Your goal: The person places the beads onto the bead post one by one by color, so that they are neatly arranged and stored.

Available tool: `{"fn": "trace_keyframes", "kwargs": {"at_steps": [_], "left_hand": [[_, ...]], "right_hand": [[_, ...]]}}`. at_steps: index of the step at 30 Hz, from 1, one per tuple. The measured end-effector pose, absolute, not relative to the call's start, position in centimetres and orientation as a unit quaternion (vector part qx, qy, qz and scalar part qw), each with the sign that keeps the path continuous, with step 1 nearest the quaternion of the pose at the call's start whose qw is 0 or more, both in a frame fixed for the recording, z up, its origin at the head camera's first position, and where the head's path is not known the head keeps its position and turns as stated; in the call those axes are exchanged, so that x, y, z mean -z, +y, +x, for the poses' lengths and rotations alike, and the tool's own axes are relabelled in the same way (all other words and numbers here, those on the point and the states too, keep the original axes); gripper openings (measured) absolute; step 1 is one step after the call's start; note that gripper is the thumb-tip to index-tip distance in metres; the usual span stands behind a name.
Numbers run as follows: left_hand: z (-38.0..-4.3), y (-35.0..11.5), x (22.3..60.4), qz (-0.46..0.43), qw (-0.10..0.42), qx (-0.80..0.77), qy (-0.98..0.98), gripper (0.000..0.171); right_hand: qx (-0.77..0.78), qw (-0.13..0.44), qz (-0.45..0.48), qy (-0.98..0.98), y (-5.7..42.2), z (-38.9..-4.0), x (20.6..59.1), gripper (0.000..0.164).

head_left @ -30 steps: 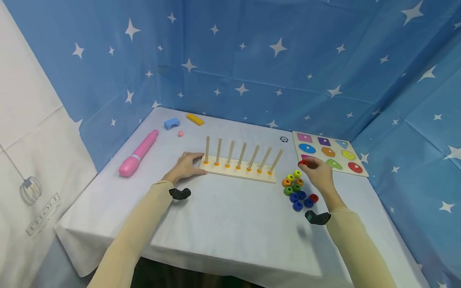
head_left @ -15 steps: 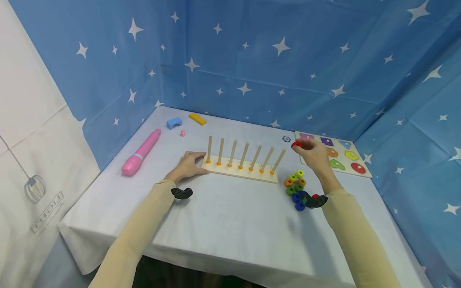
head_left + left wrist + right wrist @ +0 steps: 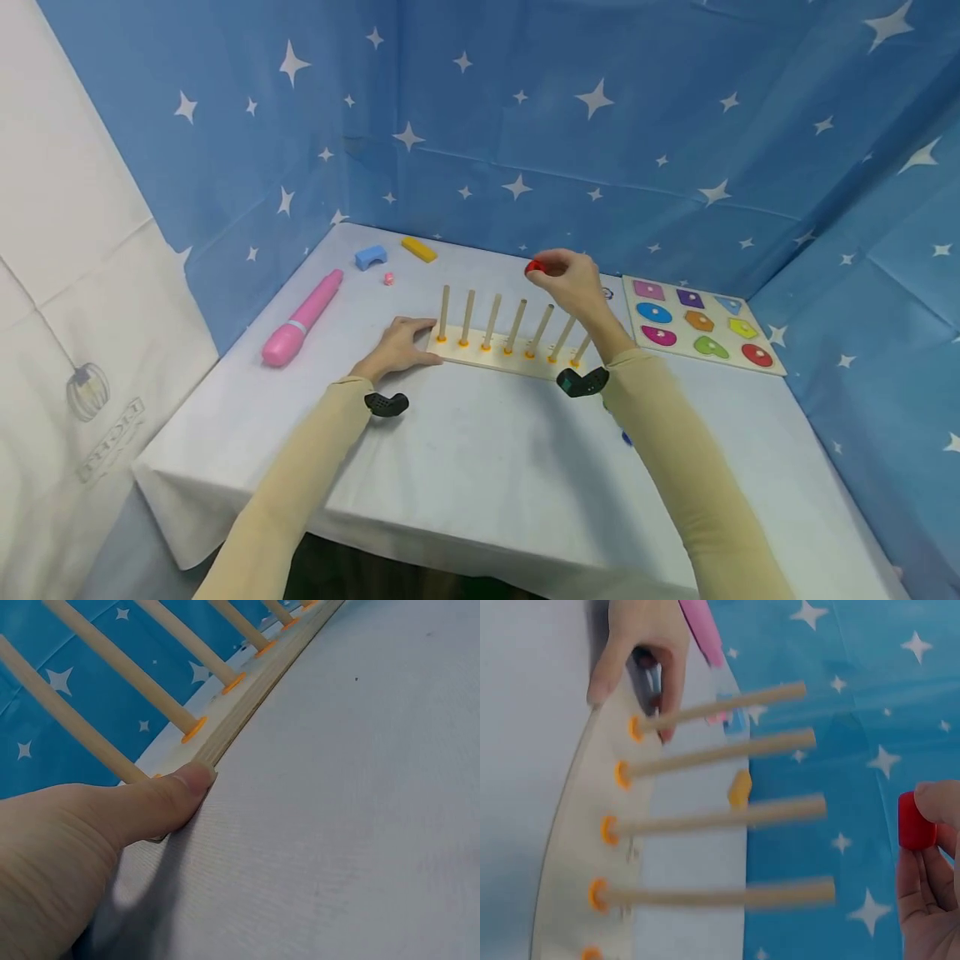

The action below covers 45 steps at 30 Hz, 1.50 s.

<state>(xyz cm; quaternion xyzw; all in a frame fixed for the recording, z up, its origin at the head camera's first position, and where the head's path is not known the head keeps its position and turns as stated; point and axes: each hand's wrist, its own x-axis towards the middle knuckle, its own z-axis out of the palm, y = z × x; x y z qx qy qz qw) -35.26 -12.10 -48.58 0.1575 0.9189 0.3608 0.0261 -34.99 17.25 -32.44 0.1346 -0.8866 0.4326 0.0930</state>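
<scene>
A pale wooden peg board with several upright pegs, each with an orange ring at its foot, lies on the table. My left hand grips its left end; in the left wrist view the thumb presses the front edge. Above the middle pegs, my right hand pinches a small red bead between thumb and fingers, apart from the pegs. My right forearm hides most of the loose beads; a sliver of a blue bead shows beside the sleeve.
At the back right lies a shape puzzle board. Leftward are a pink wand-shaped object, a blue arched block, a yellow block and a tiny pink piece. Starry blue curtains stand behind the table.
My right hand has lifted the red bead away from the loose beads and carried it left, over the pegs. My left hand stays on the board's end.
</scene>
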Motion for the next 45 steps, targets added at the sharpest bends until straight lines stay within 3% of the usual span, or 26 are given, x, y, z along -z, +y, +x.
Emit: {"fn": "trace_keyframes", "kwargs": {"at_steps": [13, 45], "left_hand": [[-35.3, -9.1, 49.0, 0.177, 0.027, -0.344, 0.922, 0.082], [-35.6, -6.1, 48.7, 0.201, 0.039, -0.339, 0.918, 0.081]], "right_hand": [[-0.421, 0.052, 0.199, -0.883, 11.2, -35.4, 35.2, 0.028], [-0.304, 0.049, 0.238, -0.921, 12.2, -35.5, 35.9, 0.029]]}}
